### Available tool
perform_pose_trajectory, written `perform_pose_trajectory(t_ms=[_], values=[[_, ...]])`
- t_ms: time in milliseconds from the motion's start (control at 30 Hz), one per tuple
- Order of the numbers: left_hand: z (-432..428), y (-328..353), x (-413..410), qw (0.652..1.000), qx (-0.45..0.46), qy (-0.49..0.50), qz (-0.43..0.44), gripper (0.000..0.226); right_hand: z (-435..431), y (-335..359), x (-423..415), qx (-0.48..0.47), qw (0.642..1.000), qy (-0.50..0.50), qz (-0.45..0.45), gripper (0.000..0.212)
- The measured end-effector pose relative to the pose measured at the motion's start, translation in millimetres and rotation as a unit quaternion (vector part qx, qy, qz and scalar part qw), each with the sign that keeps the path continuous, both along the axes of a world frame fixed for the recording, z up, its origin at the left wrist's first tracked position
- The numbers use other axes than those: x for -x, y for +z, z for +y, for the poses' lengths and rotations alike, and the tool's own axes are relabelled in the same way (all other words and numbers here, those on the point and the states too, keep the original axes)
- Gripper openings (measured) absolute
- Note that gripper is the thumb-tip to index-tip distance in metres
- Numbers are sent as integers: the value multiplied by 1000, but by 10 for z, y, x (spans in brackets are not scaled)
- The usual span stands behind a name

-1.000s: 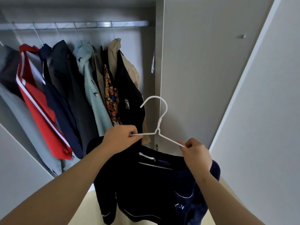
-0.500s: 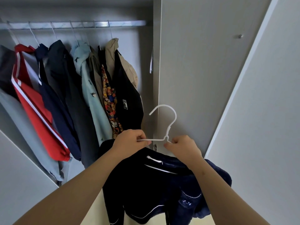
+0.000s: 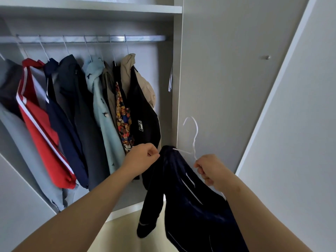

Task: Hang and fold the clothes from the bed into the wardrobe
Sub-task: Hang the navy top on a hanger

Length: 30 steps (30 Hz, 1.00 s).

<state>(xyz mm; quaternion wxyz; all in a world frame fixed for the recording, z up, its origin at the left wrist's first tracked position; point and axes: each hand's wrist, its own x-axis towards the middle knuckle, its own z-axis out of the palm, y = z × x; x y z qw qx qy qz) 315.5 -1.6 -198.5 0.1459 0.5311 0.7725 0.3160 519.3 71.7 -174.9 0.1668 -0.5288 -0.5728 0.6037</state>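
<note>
Both forearms reach up from the bottom of the frame. Left hand (image 3: 143, 157), centre, pinches the shoulder of the navy garment (image 3: 190, 200). Right hand (image 3: 211, 171), fingers curled, grips the white hanger (image 3: 195, 137) by its right arm. Garment: dark with white piping, draped over the hanger's left arm, hanging lower centre in front of the open wardrobe (image 3: 109, 9).

Your left forearm (image 3: 91, 200) and right forearm (image 3: 258, 210) are bare along all the length that shows. Your left grip (image 3: 141, 157) and right grip (image 3: 211, 170) are bare too. Whatever you wear higher up lies out of view.
</note>
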Motion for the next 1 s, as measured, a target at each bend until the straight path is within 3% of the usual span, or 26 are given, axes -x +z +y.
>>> perform_pose_trajectory(t_ms=[467, 867, 1000], values=[[659, 283, 517, 999, -9, 41, 31, 5, 598, 134, 534, 0, 997, -43, 69, 24], [1914, 879, 1857, 996, -77, 32, 33, 8, 1811, 515, 2074, -5, 996, -60, 63, 27], [2321, 1134, 2276, 992, -118, 20, 38, 9, 2188, 717, 2598, -47, 992, -63, 94, 28]])
